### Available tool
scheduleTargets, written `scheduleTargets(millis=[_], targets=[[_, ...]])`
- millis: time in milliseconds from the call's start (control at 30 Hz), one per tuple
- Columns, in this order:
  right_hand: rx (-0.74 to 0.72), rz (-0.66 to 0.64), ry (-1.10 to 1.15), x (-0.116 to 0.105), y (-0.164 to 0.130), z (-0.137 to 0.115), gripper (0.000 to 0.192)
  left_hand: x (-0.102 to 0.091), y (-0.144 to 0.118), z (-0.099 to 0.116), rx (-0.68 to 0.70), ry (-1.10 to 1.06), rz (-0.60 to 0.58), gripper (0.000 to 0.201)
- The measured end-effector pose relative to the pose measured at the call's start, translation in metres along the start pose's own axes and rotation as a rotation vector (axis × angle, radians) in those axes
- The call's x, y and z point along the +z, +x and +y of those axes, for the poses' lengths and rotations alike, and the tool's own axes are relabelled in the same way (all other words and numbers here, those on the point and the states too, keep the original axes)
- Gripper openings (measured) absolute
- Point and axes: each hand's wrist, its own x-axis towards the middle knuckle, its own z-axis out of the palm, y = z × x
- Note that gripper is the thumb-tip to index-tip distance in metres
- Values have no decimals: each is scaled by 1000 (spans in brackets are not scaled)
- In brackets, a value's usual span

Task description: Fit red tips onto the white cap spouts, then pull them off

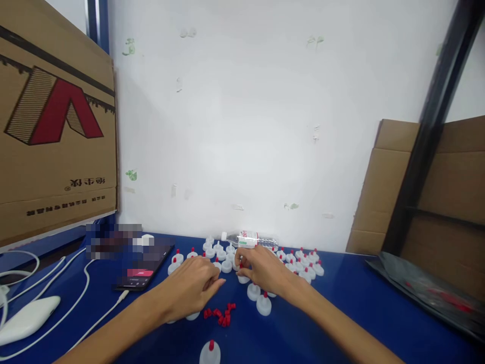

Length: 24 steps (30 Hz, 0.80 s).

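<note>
My right hand (263, 268) has its finger and thumb closed at the red tip of a white nozzle cap (243, 277) among the group on the blue table. My left hand (193, 285) hovers just left of it with curled fingers and thumb pointing right; whatever they may hold is hidden. Several small loose red tips (223, 317) lie in a pile below and between my hands. Red-tipped white caps stand about, one nearest me (209, 353) and another (264, 304) beneath my right wrist. Further back, some white caps (226, 266) have no red tip.
A clear plastic bottle (265, 241) lies along the wall behind the caps. At left are a phone-like device (149, 265), white cables and a white rounded device (32, 318). A large cardboard box (60, 172) stands left; a dark plastic bag (424, 290) lies right.
</note>
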Motion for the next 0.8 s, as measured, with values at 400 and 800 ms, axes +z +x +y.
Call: scheduleTargets(millis=[400,800], targets=[[106,76,-218,-7,0,5,24,-26,-11,-8,-52,-187,-239,23],[-10,-4,-232,0,-5,14,47,-11,-12,-11,119,-188,-100,24]])
